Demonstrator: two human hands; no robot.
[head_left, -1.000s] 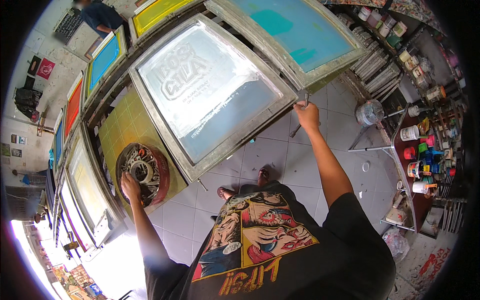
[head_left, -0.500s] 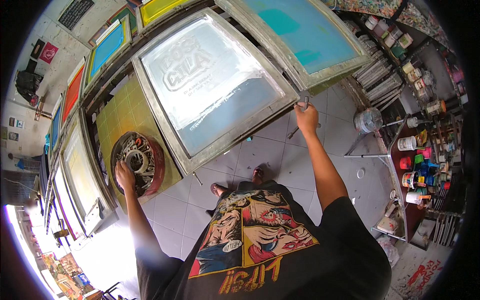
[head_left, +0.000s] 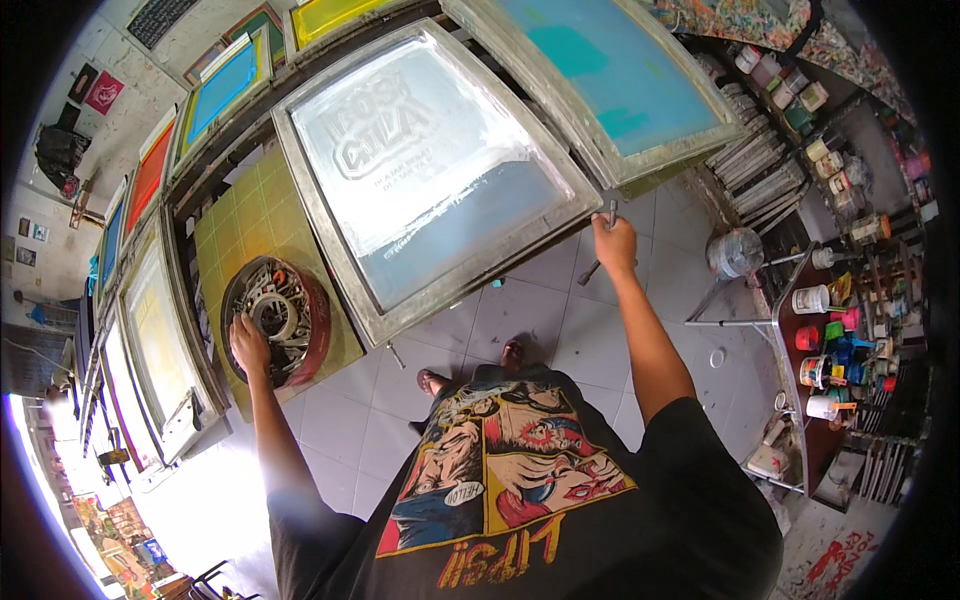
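Note:
A round dark-red tub (head_left: 318,335) full of loose metal hardware sits on a yellow-green gridded board (head_left: 228,225). A ring-shaped roll (head_left: 275,318) lies on top of the hardware. My left hand (head_left: 250,345) is at the tub's left side, its curled fingers on the rim; the fingertips are partly hidden. In my right hand (head_left: 616,243) is a metal wrench (head_left: 588,273), gripped by its middle, its ends showing above and below my fist. The hand is just off the near right corner of a framed printing screen (head_left: 450,235) with white ink and lettering.
Another framed screen (head_left: 600,75) with teal patches adjoins at the upper right. More colored screens (head_left: 218,85) line the left. A metal bolt (head_left: 397,355) hangs under the middle screen's corner. At right stand a water jug (head_left: 735,253) and a shelf (head_left: 790,350) with ink pots.
The view has shifted slightly. The wrench has turned a little in my right hand, its upper end now more upright. My left hand stays at the tub.

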